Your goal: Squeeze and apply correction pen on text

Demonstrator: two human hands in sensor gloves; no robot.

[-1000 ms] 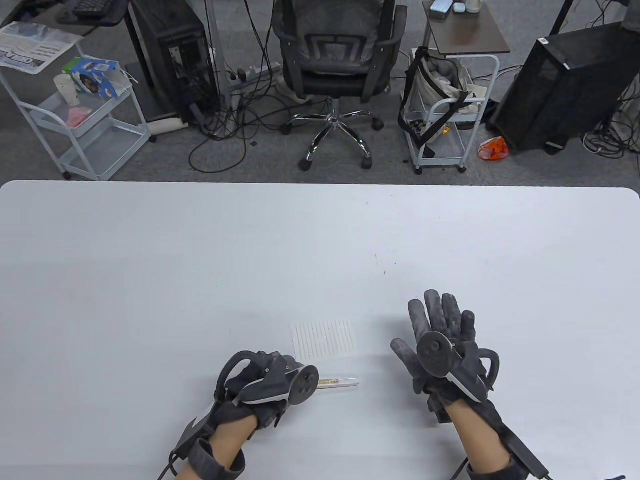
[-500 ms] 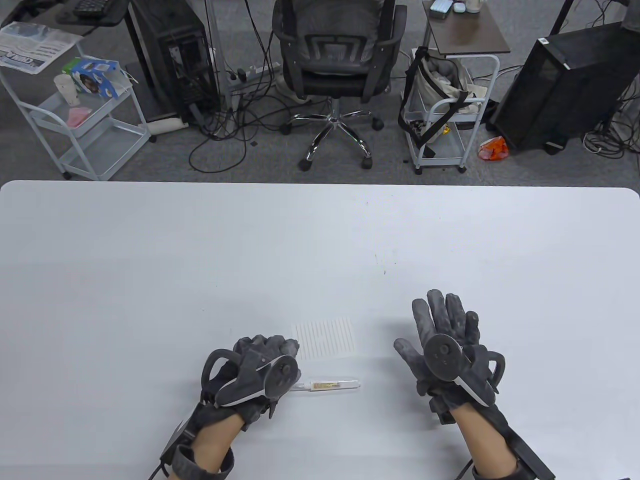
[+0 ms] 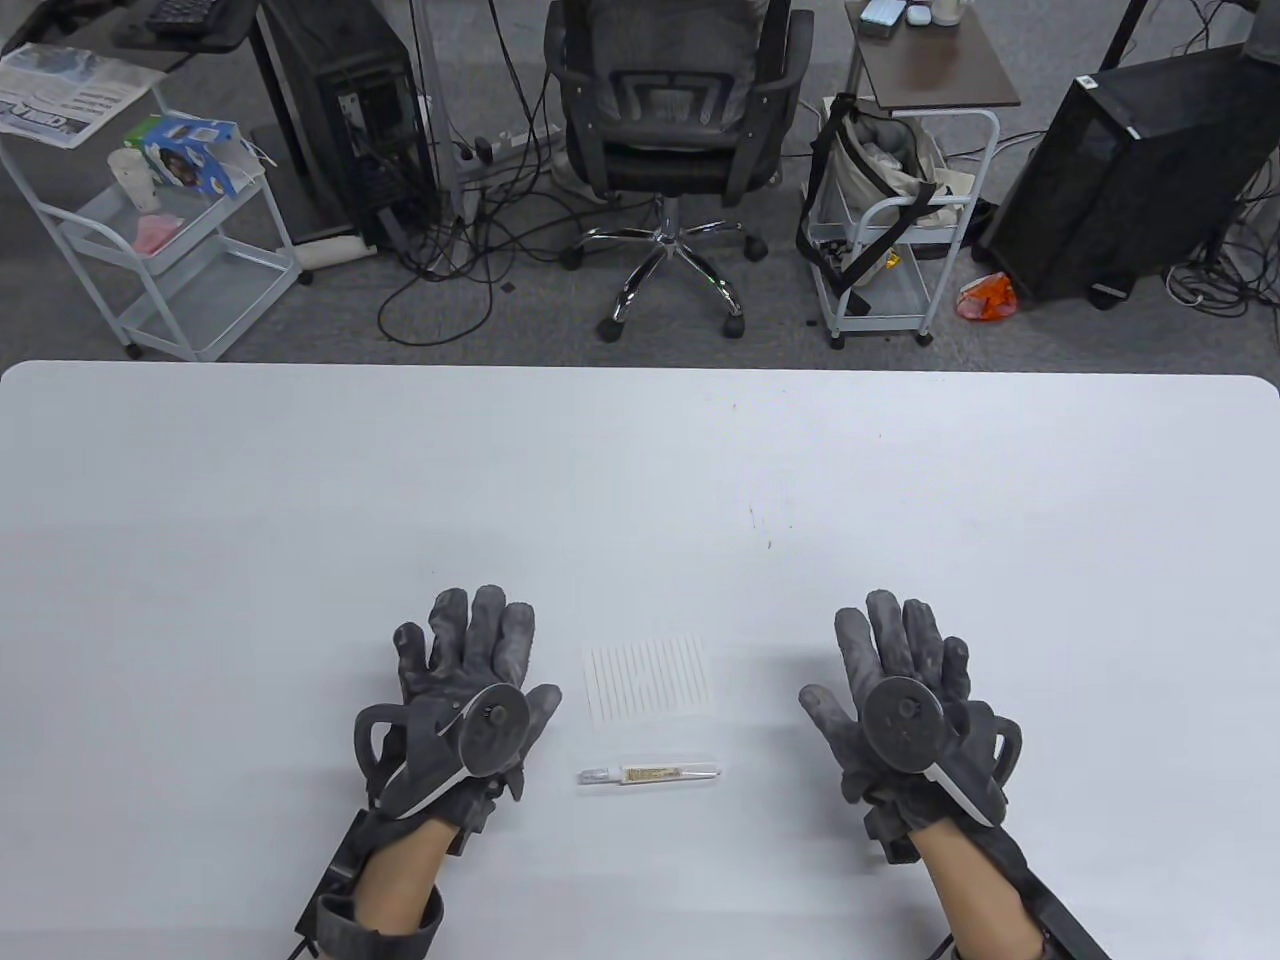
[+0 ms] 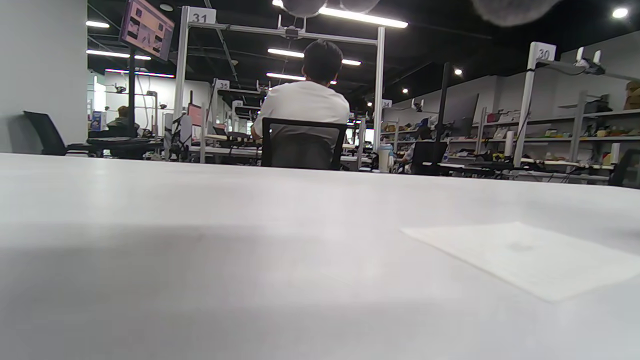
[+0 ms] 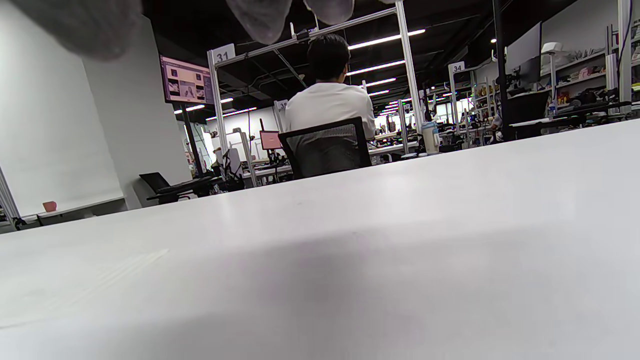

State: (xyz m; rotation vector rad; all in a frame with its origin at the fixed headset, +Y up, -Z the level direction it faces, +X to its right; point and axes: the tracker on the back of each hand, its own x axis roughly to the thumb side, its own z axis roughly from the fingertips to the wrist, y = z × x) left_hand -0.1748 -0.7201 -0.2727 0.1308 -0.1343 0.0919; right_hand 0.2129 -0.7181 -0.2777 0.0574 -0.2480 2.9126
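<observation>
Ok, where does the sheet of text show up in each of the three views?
Table view: the sheet of text lies low centre, between the hands, just beyond the correction pen.
Left wrist view: a pale sheet at lower right.
Right wrist view: faint, at lower left.
Shared landmark: the white table.

White table (image 4: 200, 260), paper sheet (image 4: 530, 257) at right, fingertips (image 4: 510, 7) above

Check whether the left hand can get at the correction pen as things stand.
Probably yes: the correction pen lies in the open on the table, just right of the flat left hand, nothing between them.
</observation>
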